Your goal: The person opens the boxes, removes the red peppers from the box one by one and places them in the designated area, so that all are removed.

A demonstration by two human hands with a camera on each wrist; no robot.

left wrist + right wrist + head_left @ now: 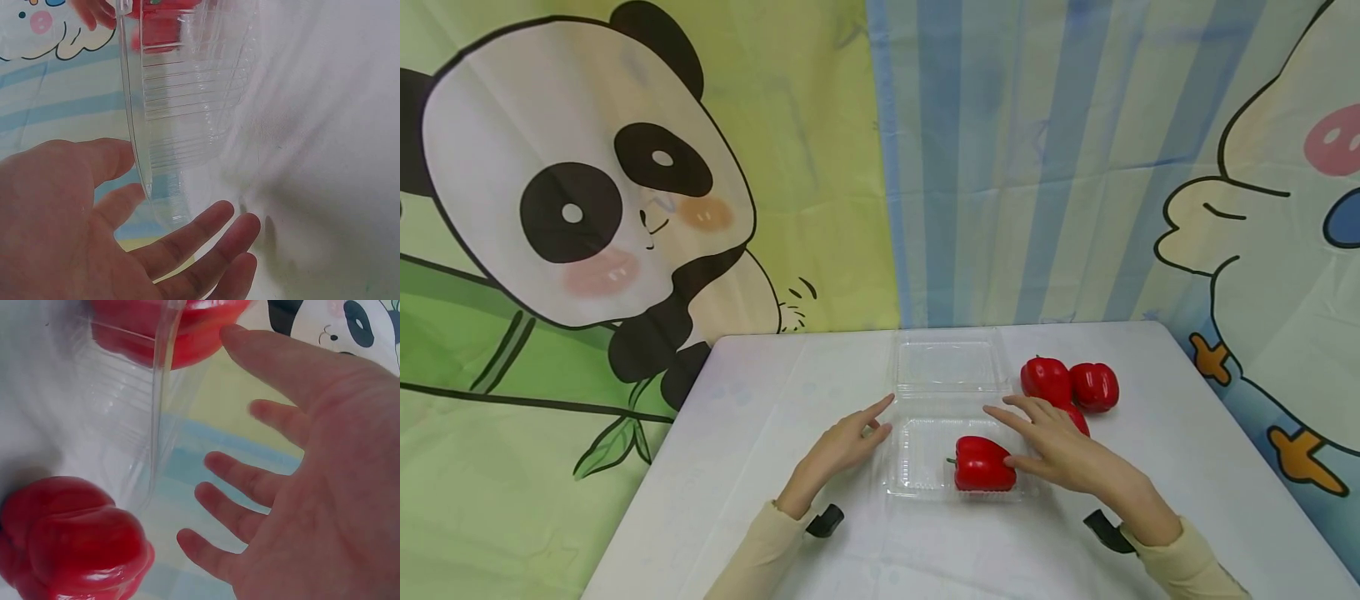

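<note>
A clear plastic clamshell box (917, 454) lies opened out on the white table, its lid (949, 367) folded back away from the person. One red bell pepper (985, 464) lies on its side in the right part of the box's base, green stem pointing left. The left hand (848, 440) is at the box's left edge, with thumb and fingers spread and the thumb and index tips right at the rim (132, 119). Over the box's right side, the right hand (1063, 446) has its fingers extended and apart, its thumb tip at the pepper's right end (203, 331).
Three more red bell peppers (1047, 379) sit close together right of the lid, one partly hidden behind the right hand. A black strap end (825, 521) sticks out at the left wrist. Behind the table (790, 383) hangs a cartoon-printed curtain (985, 167).
</note>
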